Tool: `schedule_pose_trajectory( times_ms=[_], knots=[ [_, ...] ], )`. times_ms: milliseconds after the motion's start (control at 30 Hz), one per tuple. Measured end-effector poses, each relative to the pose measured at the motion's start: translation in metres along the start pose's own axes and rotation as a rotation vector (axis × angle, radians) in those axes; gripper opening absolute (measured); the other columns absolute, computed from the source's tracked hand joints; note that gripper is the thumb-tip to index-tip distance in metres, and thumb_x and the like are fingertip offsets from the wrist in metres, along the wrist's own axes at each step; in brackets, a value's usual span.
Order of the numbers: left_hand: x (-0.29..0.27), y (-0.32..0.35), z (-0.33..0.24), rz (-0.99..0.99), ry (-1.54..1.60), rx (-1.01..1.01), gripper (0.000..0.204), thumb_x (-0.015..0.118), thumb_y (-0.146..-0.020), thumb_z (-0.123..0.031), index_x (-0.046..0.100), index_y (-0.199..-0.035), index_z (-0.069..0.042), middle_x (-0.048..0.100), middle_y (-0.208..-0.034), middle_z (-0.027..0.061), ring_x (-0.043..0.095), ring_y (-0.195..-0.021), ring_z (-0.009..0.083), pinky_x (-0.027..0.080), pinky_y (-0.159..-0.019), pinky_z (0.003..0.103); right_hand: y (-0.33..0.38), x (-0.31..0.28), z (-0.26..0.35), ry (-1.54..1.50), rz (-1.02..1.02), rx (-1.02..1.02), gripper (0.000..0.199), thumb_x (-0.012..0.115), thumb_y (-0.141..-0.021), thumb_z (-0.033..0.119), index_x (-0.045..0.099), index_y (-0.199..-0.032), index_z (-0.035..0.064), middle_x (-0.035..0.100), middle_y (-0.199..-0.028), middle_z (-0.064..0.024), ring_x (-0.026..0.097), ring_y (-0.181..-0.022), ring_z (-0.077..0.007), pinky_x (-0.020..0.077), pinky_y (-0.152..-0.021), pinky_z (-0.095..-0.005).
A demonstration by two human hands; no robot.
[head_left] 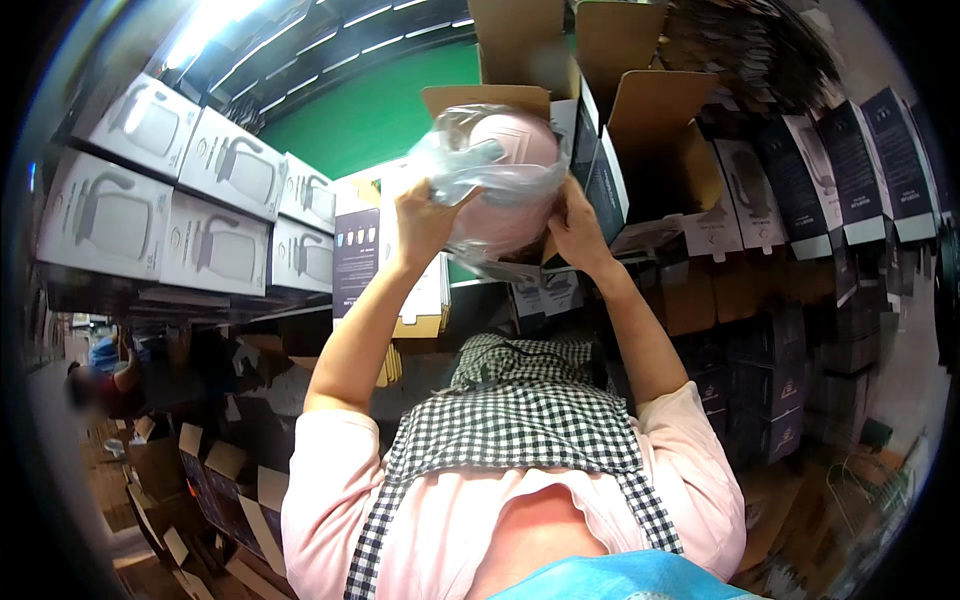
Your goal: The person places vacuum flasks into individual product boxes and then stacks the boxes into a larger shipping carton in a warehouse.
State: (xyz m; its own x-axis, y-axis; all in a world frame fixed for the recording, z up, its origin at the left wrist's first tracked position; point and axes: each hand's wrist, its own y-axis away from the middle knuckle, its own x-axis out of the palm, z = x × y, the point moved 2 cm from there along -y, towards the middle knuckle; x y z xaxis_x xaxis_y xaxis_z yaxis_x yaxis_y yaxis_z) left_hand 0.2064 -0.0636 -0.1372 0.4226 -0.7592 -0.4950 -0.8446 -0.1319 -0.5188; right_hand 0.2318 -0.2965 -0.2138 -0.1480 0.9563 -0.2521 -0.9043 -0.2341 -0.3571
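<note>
In front of me, near the top middle, is a rounded pale pink appliance point(512, 205) in a clear plastic bag point(455, 185); it is slightly blurred and its exact kind does not show. My left hand point(425, 215) is closed on its left side, fingers in the crumpled plastic. At its right side, my right hand point(582, 230) is closed with the fingertips against the bag. Whether that hand also touches cardboard, I cannot tell. Behind the appliance, an open carton flap point(485, 97) stands up, and the carton's inside is mostly hidden.
Several white boxes printed with kettles point(225, 160) are stacked at the left. A green work surface point(380, 110) extends beyond. To the right stand an open brown-lined carton point(660, 150) and a row of dark-and-white boxes point(855, 180). Opened cartons point(235, 485) lie low at left, near another person point(115, 370).
</note>
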Motion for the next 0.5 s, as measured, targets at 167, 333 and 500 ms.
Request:
schedule_pose_trajectory(
  times_ms=[167, 333, 500],
  knots=[
    [-0.001, -0.022, -0.006, 0.178, 0.038, -0.222, 0.047, 0.085, -0.076, -0.038, 0.067, -0.078, 0.006, 0.065, -0.061, 0.0112, 0.060, -0.054, 0.0129, 0.050, -0.053, 0.030, 0.033, 0.013, 0.073, 0.545, -0.288, -0.535, 0.029, 0.068, -0.085, 0.009, 0.054, -0.109, -0.0004, 0.059, -0.106, -0.0195, 0.059, -0.096, -0.0334, 0.0448, -0.089, -0.0470],
    [0.001, -0.026, -0.016, 0.219, -0.061, -0.255, 0.052, 0.086, -0.073, -0.044, 0.066, -0.073, 0.005, 0.063, -0.056, 0.0098, 0.057, -0.050, 0.0107, 0.046, -0.048, 0.030, 0.054, 0.075, 0.053, 1.051, 0.135, -0.296, 0.037, 0.073, -0.082, 0.031, 0.056, -0.099, 0.0033, 0.062, -0.084, -0.0127, 0.060, -0.084, -0.0287, 0.0431, -0.081, -0.0393],
    [-0.010, -0.034, -0.030, 0.147, -0.056, -0.226, 0.048, 0.086, -0.074, -0.040, 0.068, -0.074, 0.004, 0.063, -0.056, 0.0087, 0.057, -0.050, 0.0098, 0.046, -0.048, 0.030, 0.053, 0.088, 0.053, 0.993, 0.215, -0.177, 0.037, 0.071, -0.082, 0.029, 0.056, -0.104, 0.0043, 0.062, -0.084, -0.0099, 0.060, -0.081, -0.0260, 0.0433, -0.084, -0.0401]
  ],
)
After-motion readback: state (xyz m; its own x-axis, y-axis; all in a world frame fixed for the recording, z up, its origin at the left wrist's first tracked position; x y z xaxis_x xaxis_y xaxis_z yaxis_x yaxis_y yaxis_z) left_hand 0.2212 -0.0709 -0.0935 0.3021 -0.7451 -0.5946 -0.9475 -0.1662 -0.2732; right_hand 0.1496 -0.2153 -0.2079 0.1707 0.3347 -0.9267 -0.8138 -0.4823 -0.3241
